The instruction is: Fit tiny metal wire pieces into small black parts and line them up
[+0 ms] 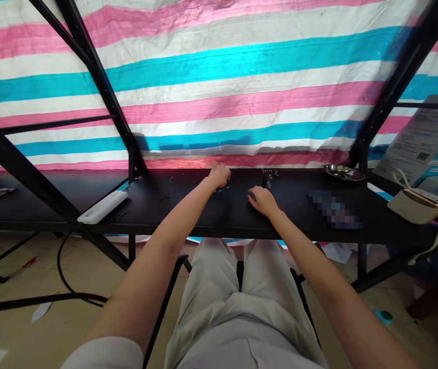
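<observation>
My left hand (219, 176) reaches to the middle of the black table (188, 210). Its fingers are curled downward and closed; whatever they hold is too small to make out. Several tiny dark pieces with pale tips (221, 189) show just under and beside those fingers. Closer to me, my right hand (264, 201) rests on the tabletop with bent fingers apart, and no object shows in it. Just beyond it stands a small group of dark and silvery pieces (268, 179), with little pale hooked bits (271, 171) along its far side.
A white oblong case (103, 207) lies at left beside the black metal frame (99, 82). To the right are a shiny metal dish (343, 172), a blurred-out flat object (334, 209) and a beige pouch (415, 206). Striped sheeting (242, 66) hangs behind the table.
</observation>
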The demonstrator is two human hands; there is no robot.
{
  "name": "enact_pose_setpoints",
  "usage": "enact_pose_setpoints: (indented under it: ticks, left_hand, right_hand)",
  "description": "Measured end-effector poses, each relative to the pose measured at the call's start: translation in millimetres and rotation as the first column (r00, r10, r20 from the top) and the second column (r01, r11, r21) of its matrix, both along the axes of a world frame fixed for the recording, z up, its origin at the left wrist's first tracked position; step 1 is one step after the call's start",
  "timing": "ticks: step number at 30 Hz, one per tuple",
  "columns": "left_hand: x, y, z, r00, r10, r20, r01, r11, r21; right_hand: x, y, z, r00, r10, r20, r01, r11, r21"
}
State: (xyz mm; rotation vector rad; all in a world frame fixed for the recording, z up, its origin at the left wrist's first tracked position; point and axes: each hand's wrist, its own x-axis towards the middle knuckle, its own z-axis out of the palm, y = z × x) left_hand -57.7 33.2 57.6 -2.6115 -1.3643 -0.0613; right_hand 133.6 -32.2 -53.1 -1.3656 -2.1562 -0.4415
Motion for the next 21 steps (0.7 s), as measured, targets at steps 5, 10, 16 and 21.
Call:
enact_pose_setpoints:
  ticks: [5, 10, 16, 21]
  left_hand:
    - [4, -1, -9.2, 0.998, 0.017, -0.06, -0.015, 0.999, 0.038]
    - [3, 4, -14.5, 0.999, 0.017, -0.044, -0.015, 0.999, 0.046]
    - [2, 9, -19.5, 0.998, 0.01, 0.063, -0.011, 1.0, 0.015]
    - [3, 8, -19.5, 0.999, 0.028, 0.018, -0.029, 0.999, 0.041]
  right_hand:
    - [0, 0, 0.7, 1.0, -0.003, 0.007, 0.003, 1.0, -0.003]
    - [0, 0, 0.7, 1.0, 0.005, 0.004, -0.005, 1.0, -0.007]
    - [0, 1, 0.0, 1.0, 0.007, -0.009, -0.007, 1.0, -0.003]
    - [0, 0, 1.5, 1.0, 0.003, -0.011, -0.003, 1.0, -0.011]
